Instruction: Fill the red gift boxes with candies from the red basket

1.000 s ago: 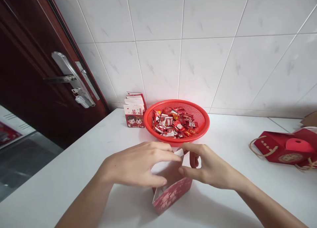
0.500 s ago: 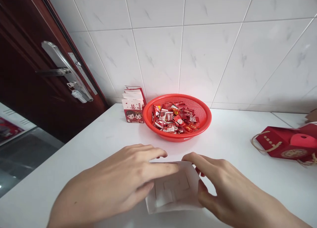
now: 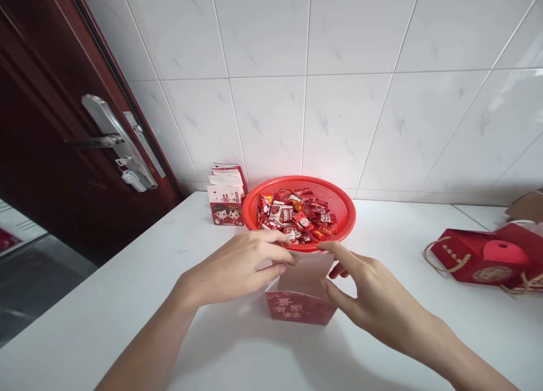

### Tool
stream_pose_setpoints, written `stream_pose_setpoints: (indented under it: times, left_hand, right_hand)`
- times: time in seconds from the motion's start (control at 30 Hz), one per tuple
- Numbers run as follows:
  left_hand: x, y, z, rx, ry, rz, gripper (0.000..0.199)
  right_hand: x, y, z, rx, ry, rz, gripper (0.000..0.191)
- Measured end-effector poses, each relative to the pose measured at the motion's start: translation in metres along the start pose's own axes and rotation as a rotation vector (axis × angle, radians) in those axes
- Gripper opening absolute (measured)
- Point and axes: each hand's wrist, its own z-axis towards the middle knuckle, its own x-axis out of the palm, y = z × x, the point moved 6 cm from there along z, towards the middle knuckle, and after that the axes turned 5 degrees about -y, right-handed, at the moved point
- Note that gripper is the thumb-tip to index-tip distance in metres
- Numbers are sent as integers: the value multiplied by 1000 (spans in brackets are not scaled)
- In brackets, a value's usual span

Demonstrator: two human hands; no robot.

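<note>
- The open paper gift box (image 3: 299, 308) stands on the worktop (image 3: 220, 340) between the two hands, just on the near side of the red plastic colander (image 3: 348, 224) of wrapped candies (image 3: 292, 214).
- Its printed front wall runs left to right; its mouth faces up.
- It lies right of the left fingers and left of the right ones, neither hand clearly nearer.
- Left hand (image 3: 240, 266): palm down, reaching in from the left; thumb and index narrowly parted by the rear flap, grip impossible to tell.
- Right hand (image 3: 373, 297): wrist angled inward, thumb and index wide apart at the right rim.
</note>
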Motion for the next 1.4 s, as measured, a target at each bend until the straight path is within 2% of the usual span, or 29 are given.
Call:
stream_pose_setpoints:
  times: [0.2,0.33,0.4,0.47,0.53,0.6,0.7,0.77,0.87,1.03,1.13,1.3,1.4]
  left_hand:
    - [-2,4,0,4,13,-145,20]
    - [-13,19,6,30,-128,-280,22]
    - [-19,34,12,9,-215,-311,27]
    - [-21,53,23,-42,-252,-307,32]
    - [-19,74,38,-110,-234,-267,36]
    - [-13,89,56,-144,-145,-211,35]
    - [3,102,86,-141,35,-144,31]
    - [16,106,104,-128,164,-84,32]
    - [30,113,130,-126,244,85,36]
    - [35,124,175,-128,152,130,32]
    - [38,120,195,-101,86,145,32]
    - [52,105,210,-54,45,185,26]
    - [60,106,211,-46,37,218,28]
  right_hand:
    - [-5,-3,1,-23,-46,-46,36]
    - [-23,-3,3,12,-68,-45,39]
    - [-35,-7,6,40,-94,-26,38]
    - [-43,-16,10,53,-91,-5,36]
    - [-43,-28,16,41,-56,2,35]
    - [-37,-42,23,0,-33,-23,33]
    - [-21,-59,35,-92,-33,-73,28]
    - [-8,-68,42,-135,-9,-60,27]
    - [7,-74,48,-190,19,17,31]
    - [13,-76,51,-214,-8,50,41]
    - [14,-76,51,-207,-24,22,44]
    - [15,-76,51,-207,-30,9,43]
    - [15,-77,51,-202,-30,11,41]
